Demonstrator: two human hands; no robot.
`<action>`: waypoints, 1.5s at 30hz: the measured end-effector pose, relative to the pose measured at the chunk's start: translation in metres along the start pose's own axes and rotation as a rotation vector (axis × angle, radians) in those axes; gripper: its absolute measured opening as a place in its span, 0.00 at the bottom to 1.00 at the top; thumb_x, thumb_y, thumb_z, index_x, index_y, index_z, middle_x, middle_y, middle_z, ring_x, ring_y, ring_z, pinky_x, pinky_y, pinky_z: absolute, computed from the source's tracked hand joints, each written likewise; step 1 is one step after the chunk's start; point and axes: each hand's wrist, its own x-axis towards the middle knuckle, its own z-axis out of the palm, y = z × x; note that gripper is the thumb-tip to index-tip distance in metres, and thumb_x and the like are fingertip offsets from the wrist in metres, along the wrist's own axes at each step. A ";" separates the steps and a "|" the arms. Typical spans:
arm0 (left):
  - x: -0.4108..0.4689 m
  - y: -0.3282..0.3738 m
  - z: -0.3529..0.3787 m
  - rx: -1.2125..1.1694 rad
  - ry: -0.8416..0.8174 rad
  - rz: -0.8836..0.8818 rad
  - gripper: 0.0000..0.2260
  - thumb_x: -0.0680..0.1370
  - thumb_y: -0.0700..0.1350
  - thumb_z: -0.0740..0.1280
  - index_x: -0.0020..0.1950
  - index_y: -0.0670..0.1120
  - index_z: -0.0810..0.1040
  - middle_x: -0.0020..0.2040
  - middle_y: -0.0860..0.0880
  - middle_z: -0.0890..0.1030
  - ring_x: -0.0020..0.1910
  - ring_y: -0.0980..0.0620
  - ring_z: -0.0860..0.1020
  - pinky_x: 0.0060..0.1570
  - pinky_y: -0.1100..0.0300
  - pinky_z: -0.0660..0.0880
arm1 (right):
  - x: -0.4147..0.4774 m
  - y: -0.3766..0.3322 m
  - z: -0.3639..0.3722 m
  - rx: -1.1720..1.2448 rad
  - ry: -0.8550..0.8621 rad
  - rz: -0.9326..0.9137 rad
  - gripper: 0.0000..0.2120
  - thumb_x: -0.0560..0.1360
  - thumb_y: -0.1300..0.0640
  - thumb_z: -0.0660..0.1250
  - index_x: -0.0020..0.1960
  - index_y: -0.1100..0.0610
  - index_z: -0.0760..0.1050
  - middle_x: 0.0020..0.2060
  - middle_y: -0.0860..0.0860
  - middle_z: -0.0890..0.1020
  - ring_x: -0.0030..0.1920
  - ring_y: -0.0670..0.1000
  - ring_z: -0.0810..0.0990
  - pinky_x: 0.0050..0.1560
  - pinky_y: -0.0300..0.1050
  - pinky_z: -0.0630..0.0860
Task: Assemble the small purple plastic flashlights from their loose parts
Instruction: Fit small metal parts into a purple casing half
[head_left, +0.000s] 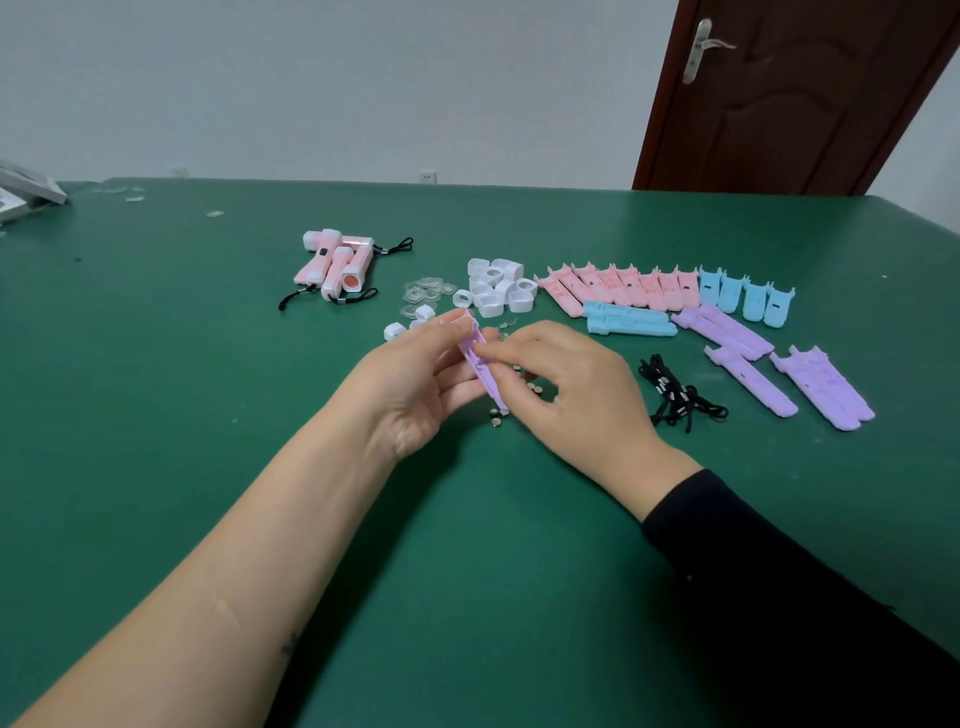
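Observation:
My left hand (415, 379) holds a purple flashlight half-shell (480, 364) above the green table, inner side up. My right hand (566, 387) pinches the shell's right edge with thumb and forefinger; whether a small part sits between those fingers is hidden. More purple half-shells (779, 364) lie to the right. Small round button cells (498, 415) are scattered under and beside my hands. Black wrist straps (675, 397) lie in a heap right of my right hand. White head caps (498, 286) and clear lenses (426, 293) are piled behind my hands.
Three finished pink flashlights (337, 267) with straps lie at the back left. Pink half-shells (618, 286) and blue half-shells (748, 296) stand in rows at the back right. A grey device (26, 195) sits at the table's far left corner. A brown door (800, 93) is behind.

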 end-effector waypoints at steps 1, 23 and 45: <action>0.000 0.000 -0.001 0.009 0.003 0.011 0.05 0.79 0.39 0.67 0.55 0.43 0.76 0.37 0.45 0.85 0.33 0.52 0.83 0.31 0.60 0.80 | 0.000 -0.001 0.000 -0.009 -0.006 -0.008 0.09 0.76 0.57 0.68 0.53 0.50 0.84 0.44 0.46 0.83 0.44 0.50 0.80 0.41 0.49 0.77; -0.001 0.002 -0.001 0.028 0.006 0.038 0.06 0.79 0.39 0.66 0.55 0.43 0.76 0.39 0.45 0.85 0.33 0.51 0.84 0.31 0.60 0.80 | 0.002 0.000 0.002 0.255 -0.091 0.187 0.11 0.76 0.61 0.68 0.54 0.50 0.83 0.46 0.46 0.82 0.45 0.46 0.78 0.47 0.41 0.75; -0.003 -0.008 0.005 0.081 -0.036 -0.023 0.02 0.79 0.38 0.66 0.49 0.44 0.78 0.39 0.46 0.85 0.35 0.52 0.84 0.33 0.60 0.81 | 0.014 -0.003 -0.003 0.665 0.016 0.630 0.08 0.78 0.59 0.65 0.43 0.50 0.78 0.27 0.39 0.79 0.28 0.39 0.74 0.32 0.31 0.71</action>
